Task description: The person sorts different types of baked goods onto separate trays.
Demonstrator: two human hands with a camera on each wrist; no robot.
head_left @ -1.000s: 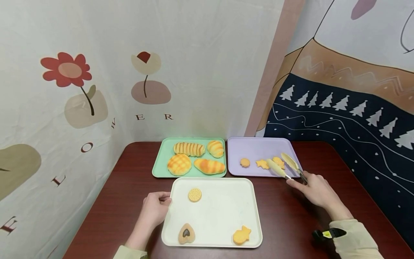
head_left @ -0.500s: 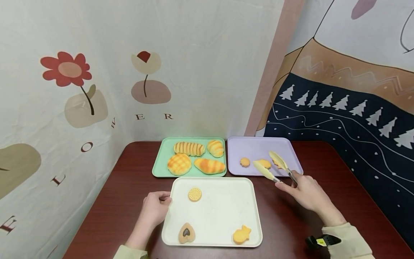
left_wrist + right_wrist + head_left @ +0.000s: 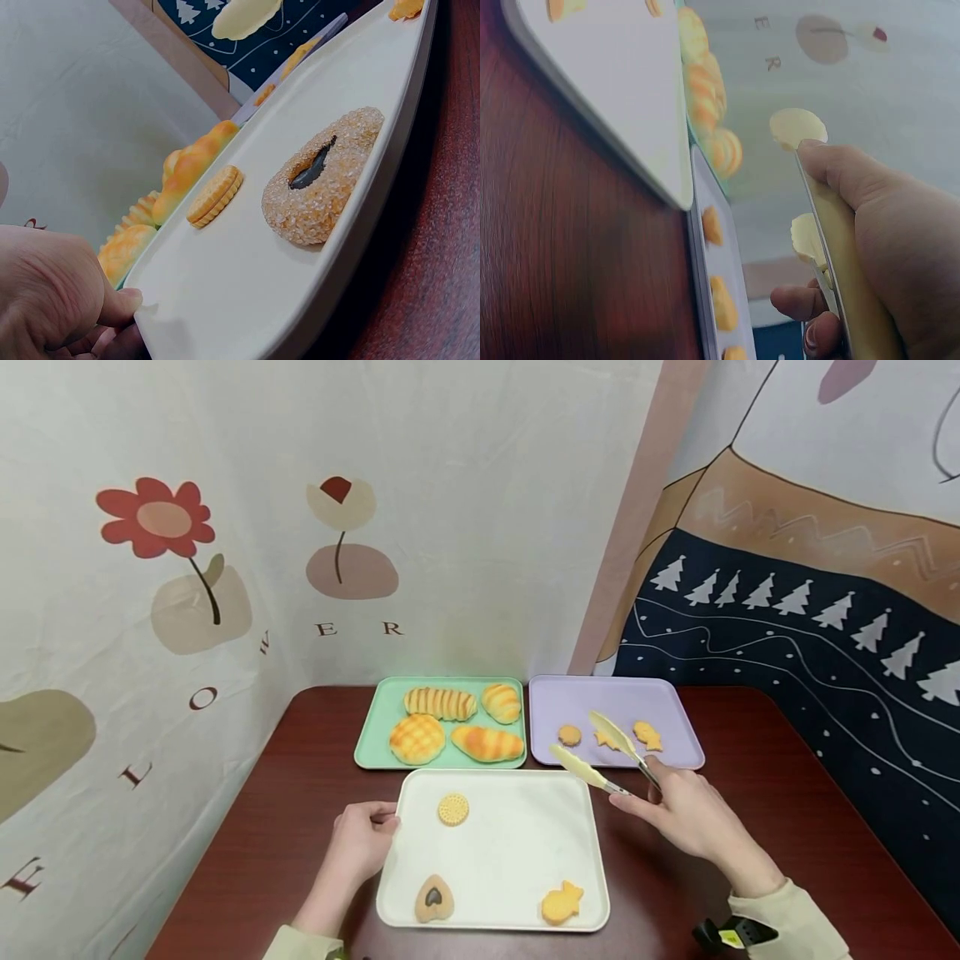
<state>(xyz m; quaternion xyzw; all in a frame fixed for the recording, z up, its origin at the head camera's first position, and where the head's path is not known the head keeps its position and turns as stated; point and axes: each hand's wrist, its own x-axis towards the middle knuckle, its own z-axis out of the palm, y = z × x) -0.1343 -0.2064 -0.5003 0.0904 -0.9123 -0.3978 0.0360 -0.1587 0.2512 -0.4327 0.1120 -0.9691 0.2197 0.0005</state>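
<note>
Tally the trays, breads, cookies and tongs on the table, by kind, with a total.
Trays: 3 (green tray, purple tray, white tray)
Breads: 4, all on the green tray
Cookies: 6, three per tray
Tongs: 1
Total: 14

- Dark red wooden surface (image 3: pixel 285 827).
- White tray (image 3: pixel 517 852) at its centre.
- Green tray (image 3: pixel 382 727) at 11 o'clock.
- Lilac tray (image 3: pixel 600 693) at 1 o'clock, just beside the green one.

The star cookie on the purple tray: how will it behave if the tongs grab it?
The star cookie looks thin and flat, so probably light and may slide on the smooth purple tray. Its points look fragile. The tongs have broad, smooth tips, so it could slip.
</note>
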